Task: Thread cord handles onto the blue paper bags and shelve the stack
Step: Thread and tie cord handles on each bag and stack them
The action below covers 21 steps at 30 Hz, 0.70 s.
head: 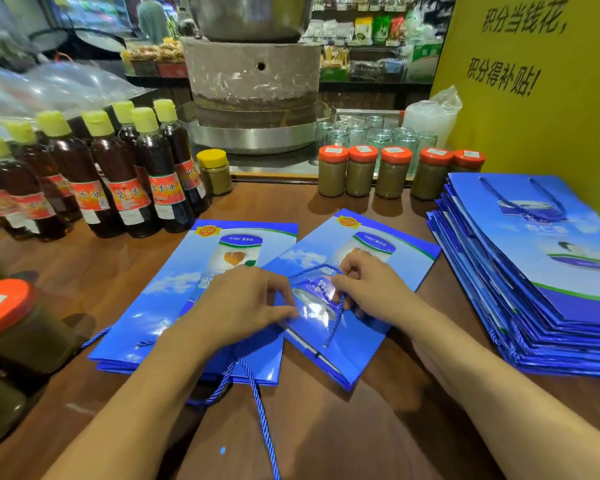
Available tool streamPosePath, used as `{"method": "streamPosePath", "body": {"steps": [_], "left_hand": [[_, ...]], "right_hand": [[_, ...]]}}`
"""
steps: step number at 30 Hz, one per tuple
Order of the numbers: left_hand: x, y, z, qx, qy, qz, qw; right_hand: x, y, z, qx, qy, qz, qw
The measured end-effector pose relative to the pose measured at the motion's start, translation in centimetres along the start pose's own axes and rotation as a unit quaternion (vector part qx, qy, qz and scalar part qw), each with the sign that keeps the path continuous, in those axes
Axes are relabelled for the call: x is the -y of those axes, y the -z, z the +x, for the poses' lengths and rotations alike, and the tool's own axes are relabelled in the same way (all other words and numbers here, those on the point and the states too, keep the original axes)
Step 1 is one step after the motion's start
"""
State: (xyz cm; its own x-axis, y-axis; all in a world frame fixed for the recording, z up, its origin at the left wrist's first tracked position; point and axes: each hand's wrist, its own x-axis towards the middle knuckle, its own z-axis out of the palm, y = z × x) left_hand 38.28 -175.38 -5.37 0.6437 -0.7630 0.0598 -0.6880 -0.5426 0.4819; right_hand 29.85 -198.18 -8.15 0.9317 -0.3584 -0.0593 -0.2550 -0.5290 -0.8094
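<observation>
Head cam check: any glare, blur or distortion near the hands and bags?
Head view: white glare patch on the glossy blue paper bag between the left hand and right hand, both sharp; clear plastic bags top left are blurred; wide-angle bowing tilts the yellow-capped brown oil bottles; soft shadows on the wooden table.

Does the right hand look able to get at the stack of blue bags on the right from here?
Probably yes. The stack lies just to the right of the right hand, with only bare table between them. The hand would first have to let go of the cord it pinches on the bag.
</observation>
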Motion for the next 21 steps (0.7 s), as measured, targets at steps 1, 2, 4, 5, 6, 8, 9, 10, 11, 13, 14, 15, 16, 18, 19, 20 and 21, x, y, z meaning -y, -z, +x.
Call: {"method": "streamPosePath", "body": {"steps": [1,2,4,5,6,8,9,10,11,13,14,15,16,18,19,20,21], "left_hand": [[0.2,-0.1,0.0,0.005,0.016,0.023,1.0],[0.4,-0.2,0.0,0.019,0.026,0.031,0.999],[0.6,-0.5,0.1,0.048,0.033,0.035,0.998],[0.5,-0.6,0.0,0.054,0.036,0.041,0.997],[0.5,-0.7,0.0,0.057,0.037,0.052,0.996],[0.4,-0.8,0.0,0.063,0.035,0.088,0.993],[0.2,-0.9,0.0,0.065,0.033,0.1,0.992],[0.2,-1.0,0.0,0.067,0.033,0.106,0.992],[0.1,-1.0,0.0,0.068,0.033,0.107,0.991],[0.0,-0.9,-0.1,0.069,0.027,0.101,0.992],[-0.1,-1.0,-0.2,0.069,0.016,0.091,0.993],[-0.3,-1.0,-0.2,0.07,-0.002,0.078,0.995],[-0.5,-1.1,-0.3,0.073,-0.025,0.065,0.995],[-1.1,-1.3,-0.4,0.083,-0.058,0.044,0.994],[-1.4,-1.4,-0.5,0.09,-0.063,0.038,0.993],[-1.5,-1.6,-0.5,0.092,-0.066,0.034,0.993],[-1.6,-1.7,-0.4,0.089,-0.069,0.031,0.993]], "right_hand": [[0.0,0.1,0.2,0.004,-0.005,-0.005,1.0],[0.0,0.0,0.4,0.002,-0.001,-0.013,1.0],[-0.2,-0.2,0.3,-0.019,0.026,-0.061,0.998],[-0.3,-0.4,0.1,-0.04,0.044,-0.089,0.994],[-0.5,-0.6,-0.2,-0.06,0.061,-0.1,0.991],[-0.7,-0.8,-0.4,-0.071,0.072,-0.041,0.994],[-0.8,-0.7,-0.6,-0.07,0.067,0.005,0.995],[-1.0,-0.7,-0.6,-0.071,0.067,0.038,0.995],[-1.1,-0.6,-0.7,-0.072,0.07,0.055,0.993],[-1.1,-0.5,-0.8,-0.07,0.079,0.074,0.992],[-1.1,-0.5,-0.8,-0.071,0.082,0.083,0.991],[-1.0,-0.6,-0.9,-0.074,0.083,0.092,0.99],[-0.9,-0.6,-0.9,-0.074,0.084,0.101,0.989],[-0.6,-0.6,-1.0,-0.071,0.096,0.11,0.987],[-0.5,-0.7,-1.0,-0.076,0.114,0.104,0.985],[-0.3,-0.7,-1.0,-0.091,0.138,0.087,0.982],[-0.3,-0.8,-1.1,-0.112,0.163,0.06,0.978]]}}
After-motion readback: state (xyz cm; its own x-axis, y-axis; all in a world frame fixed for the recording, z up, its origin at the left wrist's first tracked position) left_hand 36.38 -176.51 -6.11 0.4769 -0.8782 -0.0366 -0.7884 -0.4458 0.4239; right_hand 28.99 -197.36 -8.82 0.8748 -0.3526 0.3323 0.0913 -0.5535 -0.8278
